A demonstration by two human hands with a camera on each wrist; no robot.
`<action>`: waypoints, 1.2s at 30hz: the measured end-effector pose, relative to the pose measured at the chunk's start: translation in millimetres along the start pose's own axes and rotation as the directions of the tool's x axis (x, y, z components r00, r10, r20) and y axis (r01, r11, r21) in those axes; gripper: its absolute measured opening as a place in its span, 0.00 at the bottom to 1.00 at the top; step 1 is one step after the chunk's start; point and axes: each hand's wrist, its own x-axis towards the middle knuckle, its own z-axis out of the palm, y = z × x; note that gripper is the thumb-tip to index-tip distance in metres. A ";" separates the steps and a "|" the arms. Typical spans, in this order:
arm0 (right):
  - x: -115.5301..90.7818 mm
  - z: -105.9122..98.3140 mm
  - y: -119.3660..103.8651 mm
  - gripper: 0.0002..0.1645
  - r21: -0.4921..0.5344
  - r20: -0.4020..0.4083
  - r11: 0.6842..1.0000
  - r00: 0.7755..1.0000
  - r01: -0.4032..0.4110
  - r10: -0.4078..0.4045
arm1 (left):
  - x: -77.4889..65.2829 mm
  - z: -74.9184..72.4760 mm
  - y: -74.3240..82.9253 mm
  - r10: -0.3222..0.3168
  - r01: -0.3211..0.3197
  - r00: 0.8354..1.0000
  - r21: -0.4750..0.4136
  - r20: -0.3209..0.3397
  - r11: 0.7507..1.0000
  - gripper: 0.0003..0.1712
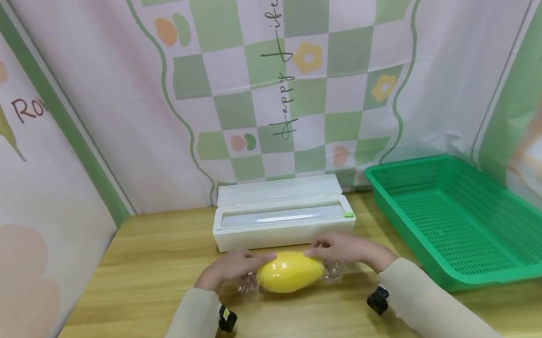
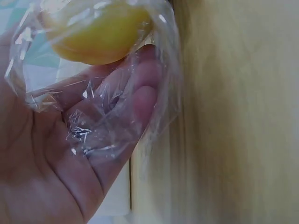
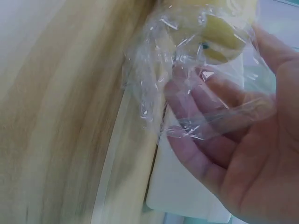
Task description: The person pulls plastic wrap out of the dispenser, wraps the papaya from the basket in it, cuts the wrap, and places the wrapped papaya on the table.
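Two hands of ours, the left hand (image 1: 230, 268) and the right hand (image 1: 348, 248), hold the yellow fruit (image 1: 288, 272) between them by its ends, just in front of the white box (image 1: 285, 237) on the wooden surface (image 1: 160, 263). Our thumbs press on its upper side, and in the wrist views our other fingers (image 2: 144, 100) curl in from beyond, with clear film (image 1: 333, 271) lying loose over them. We judge both sets clamped on the fruit, film included; we cannot tell whether its underside touches the surface.

That film worries us most. It sticks out past both ends in crumpled folds, slack across our fingers, so it could bunch into a wad, or cling to our skin and be dragged open when we let go. Uneven pull from the two sides could tear it or leave an end gaping. The fruit looks smooth and rounded, so if one thumb eases while the other pushes, it could roll or twist in its wrap. We should mind the box too: its lid (image 1: 279, 190) stands open beyond our hands, and a forward knock could shift it. The green basket (image 1: 402, 226) lies to our right, where a wide elbow might nudge it.
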 end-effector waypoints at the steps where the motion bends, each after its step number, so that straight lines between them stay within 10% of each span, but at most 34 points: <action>1: 1.4 0.0 0.6 0.25 0.006 -0.014 1.000 1.000 0.021 -0.021 | 1.6 0.0 -0.1 -0.003 0.003 1.000 -0.009 0.001 1.000 0.35; 13: 6.9 -1.9 -1.6 0.19 -0.040 -0.029 0.946 0.946 0.322 -0.323 | 9.6 -4.3 7.3 0.097 -0.088 0.988 0.075 -0.123 0.993 0.27; 30: 0.2 12.2 -9.9 0.38 0.046 0.108 0.977 0.971 0.208 -0.212 | -4.9 -5.4 13.7 0.091 -0.075 0.991 0.156 -0.097 0.985 0.33; 36: -3.7 12.7 -12.4 0.40 0.080 0.162 0.983 0.971 0.164 -0.175 | -15.2 -12.3 22.2 0.309 -0.264 0.937 0.247 -0.165 0.932 0.24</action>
